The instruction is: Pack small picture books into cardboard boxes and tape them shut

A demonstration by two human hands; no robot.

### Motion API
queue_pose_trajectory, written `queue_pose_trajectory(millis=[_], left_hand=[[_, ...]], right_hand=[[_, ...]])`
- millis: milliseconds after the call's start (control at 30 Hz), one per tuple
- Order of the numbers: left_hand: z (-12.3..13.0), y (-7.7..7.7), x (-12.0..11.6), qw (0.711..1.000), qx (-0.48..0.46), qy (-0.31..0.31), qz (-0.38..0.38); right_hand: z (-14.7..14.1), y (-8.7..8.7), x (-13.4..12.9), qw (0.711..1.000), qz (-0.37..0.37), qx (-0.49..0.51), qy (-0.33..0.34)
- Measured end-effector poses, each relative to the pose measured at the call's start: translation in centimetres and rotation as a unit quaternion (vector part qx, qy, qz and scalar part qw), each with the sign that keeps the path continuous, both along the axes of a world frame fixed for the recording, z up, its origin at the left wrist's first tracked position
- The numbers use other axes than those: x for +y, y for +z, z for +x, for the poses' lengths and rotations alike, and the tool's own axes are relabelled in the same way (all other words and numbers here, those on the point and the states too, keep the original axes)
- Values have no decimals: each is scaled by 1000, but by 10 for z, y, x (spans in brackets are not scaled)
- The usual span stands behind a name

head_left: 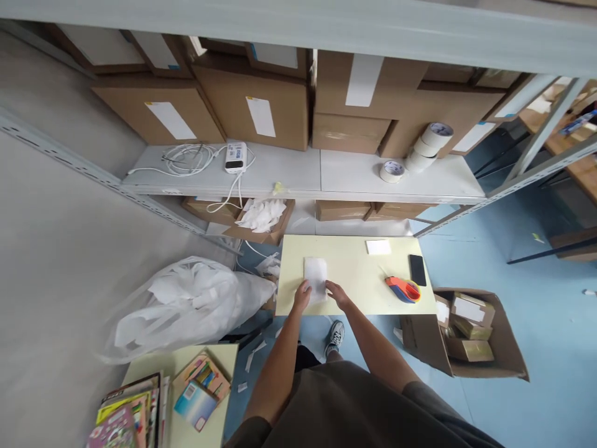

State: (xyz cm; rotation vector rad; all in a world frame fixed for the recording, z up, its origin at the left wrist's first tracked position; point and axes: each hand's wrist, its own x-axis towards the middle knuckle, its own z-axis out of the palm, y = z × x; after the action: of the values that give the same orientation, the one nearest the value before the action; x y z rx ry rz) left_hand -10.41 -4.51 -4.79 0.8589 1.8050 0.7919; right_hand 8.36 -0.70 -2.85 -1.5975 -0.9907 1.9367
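Note:
A flat white rectangular packet [316,274], possibly foam or paper wrapping, lies on the pale yellow table [352,267]. My left hand [303,295] holds its left edge near the lower corner, thumb on top. At the opposite edge is my right hand [337,295], its fingers stretched out and reaching the packet's side; whether they press on it I cannot tell. To the right on the same table are a small stack of white cards or paper [378,247], an orange and blue tape dispenser [403,290] and a black phone [417,270].
Behind the table stands a grey shelf [280,171] with cardboard boxes, tape rolls [392,171] and a white power strip [236,157]. A large plastic bag [196,305] bulges at left, above books [200,389] on another table. An open carton [506,336] of small boxes sits at right.

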Motion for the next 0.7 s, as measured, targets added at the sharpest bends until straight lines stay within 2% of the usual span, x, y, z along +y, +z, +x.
queue_pose_trajectory(millis=[200, 333, 500, 600, 700], left_hand=[[-87, -10, 56, 998, -42, 38, 9], [-125, -16, 84, 998, -44, 29, 23], [-134, -3, 84, 998, -10, -5, 55], [-126, 13, 80, 995, 27, -33, 93], [-111, 33, 83, 991, 29, -55, 120]], right_hand=[[-94, 9, 58, 997, 49, 25, 47], [-135, 6, 80, 997, 62, 34, 36], [-144, 5, 80, 997, 68, -9, -28], [-137, 13, 75, 994, 87, -29, -54], [-124, 26, 72, 991, 123, -30, -49]])
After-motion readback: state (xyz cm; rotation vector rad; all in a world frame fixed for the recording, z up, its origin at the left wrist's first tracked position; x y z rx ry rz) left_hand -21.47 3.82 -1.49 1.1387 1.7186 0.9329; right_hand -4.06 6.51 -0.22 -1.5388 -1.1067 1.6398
